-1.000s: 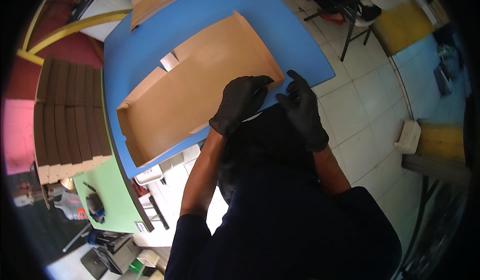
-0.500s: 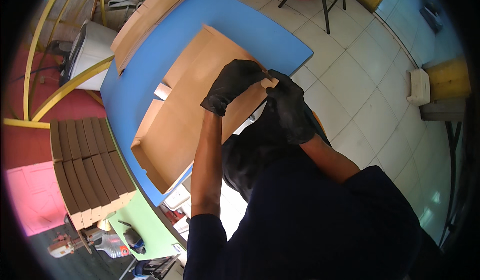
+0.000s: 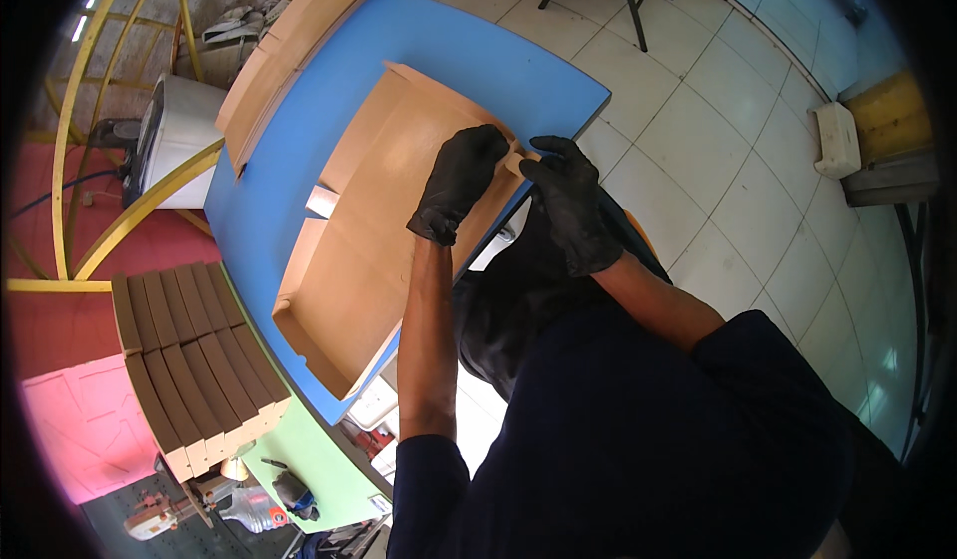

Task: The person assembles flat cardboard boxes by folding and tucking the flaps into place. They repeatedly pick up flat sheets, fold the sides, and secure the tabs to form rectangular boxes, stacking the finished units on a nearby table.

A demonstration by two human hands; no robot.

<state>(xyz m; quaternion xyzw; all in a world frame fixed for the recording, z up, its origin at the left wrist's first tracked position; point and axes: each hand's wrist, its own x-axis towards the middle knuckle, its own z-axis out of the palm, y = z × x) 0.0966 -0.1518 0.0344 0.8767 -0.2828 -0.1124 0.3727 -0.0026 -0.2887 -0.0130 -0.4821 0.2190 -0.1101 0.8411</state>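
A partly folded brown cardboard box [image 3: 374, 200] lies on the blue tabletop [image 3: 518, 55], its side walls raised and a slot cut in the far left wall. My left hand [image 3: 464, 180], in a black glove, is closed on the box's right end near the corner; its fingertips are partly hidden. Just to the right, my right hand [image 3: 570, 205], also black-gloved, has its thumb and forefinger around a small corner flap [image 3: 516, 158]. Thumb and forefinger are a little apart, with the thumb against the flap.
Cardboard pieces [image 3: 289, 55] lie along the table's far left edge. Several folded brown boxes [image 3: 199, 360] are stacked at the left. A green surface [image 3: 339, 474] holds a dark object. Yellow metal bars [image 3: 150, 205] and a white drum [image 3: 184, 145] stand beyond; a chair [image 3: 633, 5] is far right.
My right thumb and forefinger have spread slightly, and less of the corner flap shows between them. Both hands stay at the same corner of the box. The whole view has shifted a little.
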